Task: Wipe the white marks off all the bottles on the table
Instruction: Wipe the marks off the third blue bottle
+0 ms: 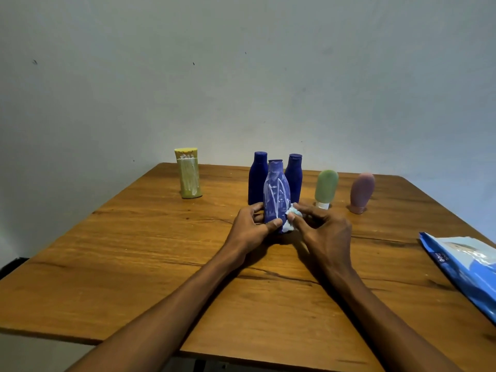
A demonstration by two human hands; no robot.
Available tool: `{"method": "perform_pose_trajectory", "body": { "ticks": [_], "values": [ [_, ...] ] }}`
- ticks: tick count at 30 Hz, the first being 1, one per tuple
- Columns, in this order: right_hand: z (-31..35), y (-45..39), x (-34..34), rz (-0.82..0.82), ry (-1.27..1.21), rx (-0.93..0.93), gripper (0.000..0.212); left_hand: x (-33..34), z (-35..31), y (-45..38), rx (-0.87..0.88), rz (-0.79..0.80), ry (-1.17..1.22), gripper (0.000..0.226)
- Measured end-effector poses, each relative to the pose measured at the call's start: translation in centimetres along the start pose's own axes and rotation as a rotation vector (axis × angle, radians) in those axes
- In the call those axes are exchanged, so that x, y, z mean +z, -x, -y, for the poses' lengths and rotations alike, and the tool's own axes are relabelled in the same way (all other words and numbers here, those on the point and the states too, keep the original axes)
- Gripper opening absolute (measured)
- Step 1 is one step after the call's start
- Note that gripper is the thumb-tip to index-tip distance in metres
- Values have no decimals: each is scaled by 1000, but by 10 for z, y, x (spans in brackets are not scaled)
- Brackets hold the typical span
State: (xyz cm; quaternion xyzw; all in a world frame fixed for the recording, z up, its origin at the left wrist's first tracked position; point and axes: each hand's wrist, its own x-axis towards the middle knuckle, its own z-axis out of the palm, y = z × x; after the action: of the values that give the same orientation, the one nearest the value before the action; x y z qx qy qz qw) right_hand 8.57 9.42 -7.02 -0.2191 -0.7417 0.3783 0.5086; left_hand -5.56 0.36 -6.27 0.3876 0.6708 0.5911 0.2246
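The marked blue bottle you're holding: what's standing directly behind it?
Two more dark blue bottles stand upright behind the marked blue bottle, one on each side. Their visible faces show no white marks; the front bottle and both hands cover their inner edges and bases.

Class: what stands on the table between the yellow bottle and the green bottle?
Three blue bottles: two at the back and a white-marked front one, shown in the head view.

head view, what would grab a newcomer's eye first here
At centre, the left hand grips a blue bottle streaked with white marks while the right hand presses a crumpled wipe to its base. Far left stands a yellow bottle, also smeared white.
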Motion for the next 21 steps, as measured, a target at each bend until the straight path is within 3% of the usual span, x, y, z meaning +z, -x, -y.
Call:
{"method": "perform_pose_trajectory", "body": {
  "ticks": [6, 14, 19, 21],
  "values": [
    [2, 4, 4, 188, 54, -15, 24, -5, 1, 0, -41, -75, 102, 55],
    [2, -3, -2, -70, -92, -45, 26, 1, -5, 6, -91, 199, 114, 49],
    [-2, 1, 0, 123, -27, -32, 26, -2, -4, 5, -78, 45, 202, 36],
    [-3, 2, 1, 211, -16, 23, 25, -5, -2, 3, -81, -15, 216, 46]
  ]
}}
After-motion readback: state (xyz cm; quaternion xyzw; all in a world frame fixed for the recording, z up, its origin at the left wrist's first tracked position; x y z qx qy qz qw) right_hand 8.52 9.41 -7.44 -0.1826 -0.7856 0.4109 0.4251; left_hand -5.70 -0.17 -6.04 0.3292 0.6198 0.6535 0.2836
